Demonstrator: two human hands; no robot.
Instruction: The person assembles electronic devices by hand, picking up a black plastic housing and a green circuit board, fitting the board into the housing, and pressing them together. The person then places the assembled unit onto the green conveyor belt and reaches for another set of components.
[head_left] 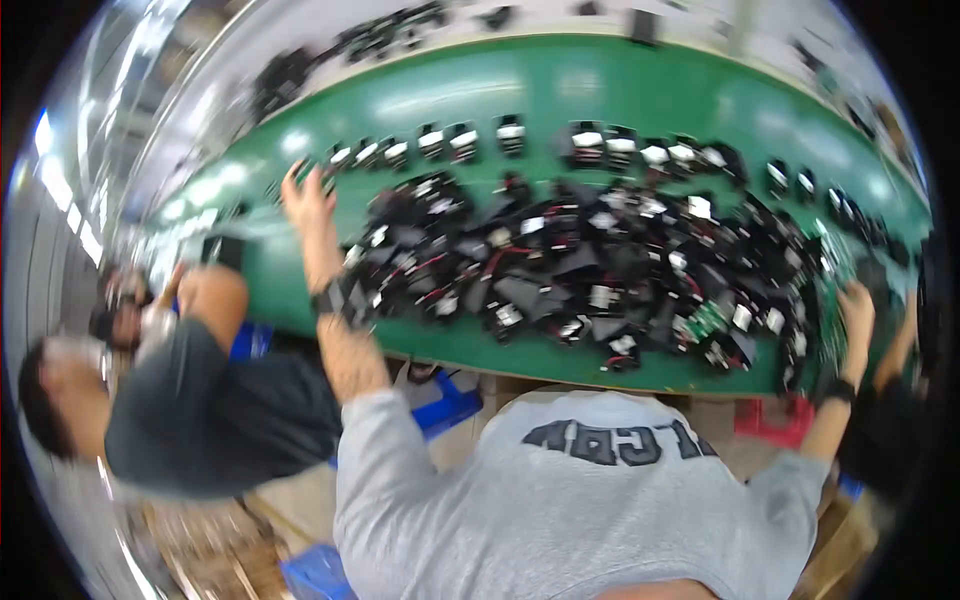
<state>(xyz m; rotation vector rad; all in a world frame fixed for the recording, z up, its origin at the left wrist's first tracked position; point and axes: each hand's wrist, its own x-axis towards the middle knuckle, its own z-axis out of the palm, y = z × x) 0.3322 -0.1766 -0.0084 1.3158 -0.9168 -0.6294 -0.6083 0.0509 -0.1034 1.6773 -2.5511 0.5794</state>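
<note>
My left hand reaches over the far left of the green table. Its thumb and fingers are raised and apart, close to the left end of a row of small black devices with white tops. My right hand is at the right end of the table, beside a heap of thin green pieces. Its fingers are bent and blurred, so any hold on them is unclear. Between my arms lies a large pile of black housings with red wires and white parts. A green circuit board rests on the pile's near side.
At the left, a person in a dark shirt sits close to my left arm. Another person's arm is at the far right. Blue stools and a red stool stand below the table. More black parts lie beyond it.
</note>
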